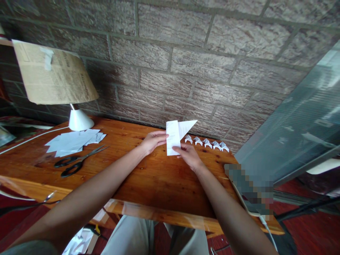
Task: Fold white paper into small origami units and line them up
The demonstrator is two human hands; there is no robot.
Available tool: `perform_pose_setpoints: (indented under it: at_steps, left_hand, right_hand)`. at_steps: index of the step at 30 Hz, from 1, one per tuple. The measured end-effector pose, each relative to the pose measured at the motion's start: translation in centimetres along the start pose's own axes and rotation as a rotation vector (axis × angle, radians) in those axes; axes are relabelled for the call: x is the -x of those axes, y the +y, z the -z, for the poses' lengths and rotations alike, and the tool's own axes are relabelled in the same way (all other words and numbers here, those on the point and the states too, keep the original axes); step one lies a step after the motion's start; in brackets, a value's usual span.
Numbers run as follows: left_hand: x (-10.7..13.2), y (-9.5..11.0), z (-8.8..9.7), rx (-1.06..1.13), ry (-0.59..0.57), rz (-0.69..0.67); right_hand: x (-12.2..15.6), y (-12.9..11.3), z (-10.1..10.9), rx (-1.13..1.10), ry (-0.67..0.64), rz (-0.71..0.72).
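A white sheet of paper (174,136), partly folded with a triangular flap pointing right, stands lifted over the far middle of the wooden table (159,180). My left hand (153,141) pinches its left edge with the fingertips. My right hand (189,156) grips its bottom edge, fingers closed on the paper. A row of several small folded white paper pieces (206,142) lies just right of the sheet along the wall.
Black-handled scissors (75,163) lie on the left of the table. Behind them is a pile of white paper sheets (73,141) and a lamp with a white base (79,120) and newspaper shade. A brick wall (186,71) backs the table. A blurred object (249,189) sits at the right edge.
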State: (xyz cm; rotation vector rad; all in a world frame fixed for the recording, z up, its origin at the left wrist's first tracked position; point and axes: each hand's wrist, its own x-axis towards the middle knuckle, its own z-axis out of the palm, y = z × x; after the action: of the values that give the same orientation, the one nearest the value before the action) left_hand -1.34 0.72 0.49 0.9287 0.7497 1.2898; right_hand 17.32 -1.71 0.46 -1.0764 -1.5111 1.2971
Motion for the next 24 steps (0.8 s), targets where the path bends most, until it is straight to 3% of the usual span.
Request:
perform_pose_setpoints:
  at_steps: [5,9,16,24]
  left_hand:
    - [-0.06,-0.29,-0.1,0.038,-0.068,0.003]
    - [0.14,-0.33,-0.35,0.0,-0.053,-0.036]
    - [0.24,-0.54,-0.54,-0.047,-0.088,-0.074]
    - [0.05,0.03,-0.2,-0.046,-0.075,-0.079]
  right_hand:
    - [0.05,0.23,0.33,0.039,-0.055,-0.054]
    - [0.04,0.16,0.38,0.007,-0.081,-0.037]
    - [-0.01,-0.36,0.19,-0.048,0.056,0.063]
    - [0.4,-0.66,-0.08,0.021,0.023,0.028]
